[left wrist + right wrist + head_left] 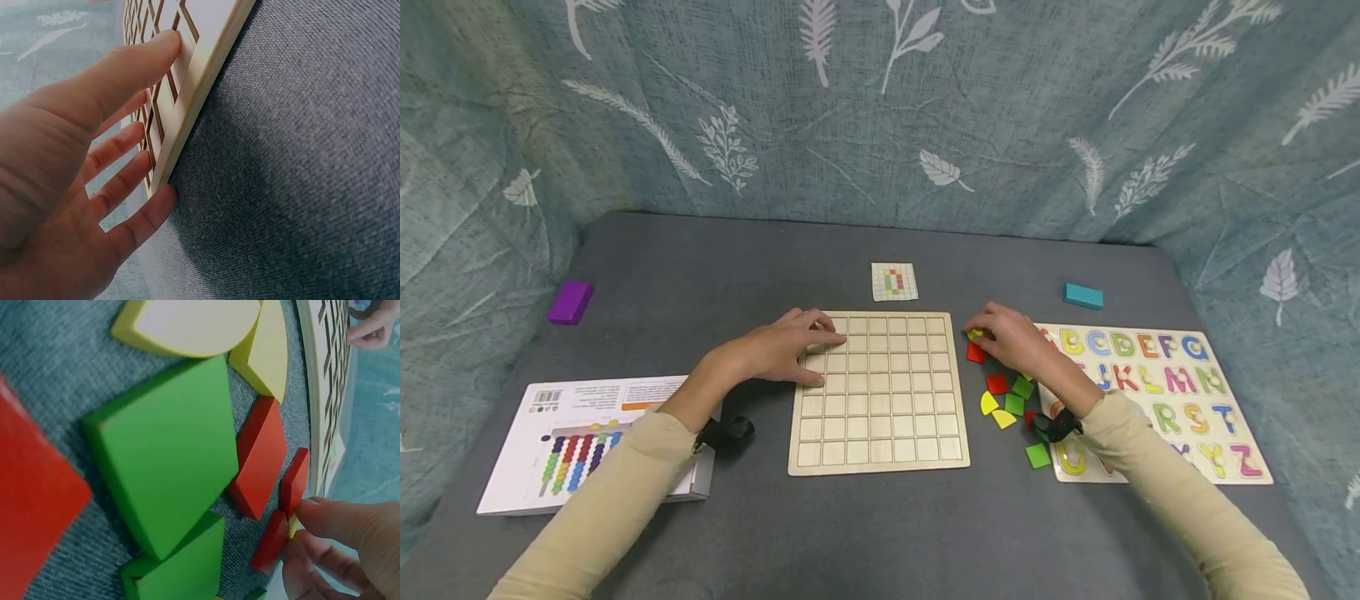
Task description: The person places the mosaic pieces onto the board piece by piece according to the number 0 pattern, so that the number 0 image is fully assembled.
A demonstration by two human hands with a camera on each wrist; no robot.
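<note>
A pale wooden grid board (880, 392) lies flat in the middle of the grey table. My left hand (823, 354) rests on its upper left corner with straight, spread fingers. In the left wrist view the left hand (125, 156) touches the board's edge (206, 56), the thumb lying on top. My right hand (976, 329) is just right of the board's top right corner and pinches a small yellow piece (975, 334) beside a red piece (975, 353). In the right wrist view the fingertips (337, 519) close on that yellow piece (292, 527) between red pieces (262, 456).
A loose heap of red, green and yellow pieces (1011, 404) lies right of the board. An alphabet puzzle (1180, 383) lies further right. A pattern card (894, 282), a teal block (1082, 295), a purple block (570, 302) and a printed box (550, 433) lie around.
</note>
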